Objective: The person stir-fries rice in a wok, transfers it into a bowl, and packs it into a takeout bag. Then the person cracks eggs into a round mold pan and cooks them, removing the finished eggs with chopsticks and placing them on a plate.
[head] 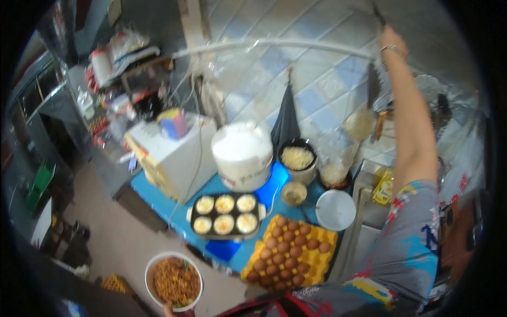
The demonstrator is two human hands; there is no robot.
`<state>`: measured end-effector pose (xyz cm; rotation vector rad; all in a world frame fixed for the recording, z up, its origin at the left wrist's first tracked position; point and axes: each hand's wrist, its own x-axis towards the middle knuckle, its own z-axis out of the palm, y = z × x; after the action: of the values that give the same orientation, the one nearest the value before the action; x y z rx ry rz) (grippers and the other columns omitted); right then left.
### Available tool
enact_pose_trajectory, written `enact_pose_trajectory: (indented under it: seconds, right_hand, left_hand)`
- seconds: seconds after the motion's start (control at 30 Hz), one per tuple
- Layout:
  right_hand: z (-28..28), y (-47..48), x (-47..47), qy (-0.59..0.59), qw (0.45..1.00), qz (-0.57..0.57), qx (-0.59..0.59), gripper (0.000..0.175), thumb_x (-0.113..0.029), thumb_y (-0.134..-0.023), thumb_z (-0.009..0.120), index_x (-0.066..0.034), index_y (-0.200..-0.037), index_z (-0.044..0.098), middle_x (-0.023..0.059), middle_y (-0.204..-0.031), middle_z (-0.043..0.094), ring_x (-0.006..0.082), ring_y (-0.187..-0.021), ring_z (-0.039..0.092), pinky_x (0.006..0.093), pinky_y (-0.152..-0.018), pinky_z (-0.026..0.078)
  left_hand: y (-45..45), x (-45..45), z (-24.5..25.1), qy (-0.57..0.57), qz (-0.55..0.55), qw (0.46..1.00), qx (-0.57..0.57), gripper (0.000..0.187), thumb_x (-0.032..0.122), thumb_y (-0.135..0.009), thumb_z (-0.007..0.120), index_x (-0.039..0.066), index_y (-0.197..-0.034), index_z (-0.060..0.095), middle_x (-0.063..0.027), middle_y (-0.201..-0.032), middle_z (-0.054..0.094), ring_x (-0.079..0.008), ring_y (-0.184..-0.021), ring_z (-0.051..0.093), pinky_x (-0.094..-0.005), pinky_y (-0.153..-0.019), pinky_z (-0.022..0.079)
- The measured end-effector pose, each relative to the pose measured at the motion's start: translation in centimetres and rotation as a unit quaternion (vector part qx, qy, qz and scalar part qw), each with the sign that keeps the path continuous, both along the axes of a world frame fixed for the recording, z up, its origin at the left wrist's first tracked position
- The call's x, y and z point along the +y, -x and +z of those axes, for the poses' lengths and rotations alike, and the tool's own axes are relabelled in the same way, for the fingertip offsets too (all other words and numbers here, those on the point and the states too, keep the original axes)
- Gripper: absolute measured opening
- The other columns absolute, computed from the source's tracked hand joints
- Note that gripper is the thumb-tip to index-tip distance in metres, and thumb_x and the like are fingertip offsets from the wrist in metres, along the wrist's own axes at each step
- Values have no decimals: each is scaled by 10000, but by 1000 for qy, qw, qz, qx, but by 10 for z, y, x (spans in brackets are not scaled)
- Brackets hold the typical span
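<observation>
My left hand (177, 310) grips the rim of a white bowl (147, 277) at the bottom of the view; only its fingers show. Fried noodles or rice with bits of green (176, 281) fill the bowl. My right hand (394, 42), with a bracelet at the wrist, is stretched far out towards the tiled wall at the upper right. From its fingers a thin dark utensil (379, 14) points upward, blurred. Between the hands, a black electric pan (225, 235) with six round moulds holds whitish egg rounds (224, 204). A yellow tray (317, 265) carries many brown eggs (284, 247).
A white rice cooker (242, 156) stands on the blue table (158, 200) beside a white cabinet (180, 154). A pot of shredded food (297, 158), a small bowl (294, 193) and a white bowl (336, 210) are farther right. A yellow packet (383, 188) lies on the metal counter (356, 237).
</observation>
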<state>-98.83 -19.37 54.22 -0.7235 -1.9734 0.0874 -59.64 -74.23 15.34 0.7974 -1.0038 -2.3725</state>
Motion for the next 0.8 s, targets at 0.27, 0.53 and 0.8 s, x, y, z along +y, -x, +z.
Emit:
enact_pose_trajectory:
  seconds: [0.27, 0.53, 0.8]
  right_hand:
    - [-171, 25, 4, 95, 885, 452, 57, 396, -328, -917, 403, -47, -1160, 540, 92, -998, 594, 201, -886, 548, 322, -765, 443]
    - [-497, -204, -167, 226, 776, 553, -201, 352, -125, -908, 455, -16, -1241, 498, 119, -868, 618, 168, -720, 548, 290, -677, 455]
    - [-533, -264, -200, 74, 839, 344, -415, 446, -129, -861, 471, -83, -1302, 421, 194, -1080, 554, 379, -927, 545, 416, -769, 458]
  left_hand:
    - [6, -15, -38, -64, 44, 995, 66, 502, 184, -802, 552, 10, -1253, 416, -122, -1214, 520, -259, -1107, 513, -408, -960, 411]
    - [6, -19, -39, -34, 24, 997, 66, 636, 215, -744, 554, 39, -1316, 338, -121, -1298, 442, -290, -1188, 443, -441, -999, 370]
    - [0, -57, -66, -95, -28, 993, 60, 529, 176, -791, 524, 6, -1269, 373, -159, -1230, 493, -286, -1099, 523, -421, -895, 476]
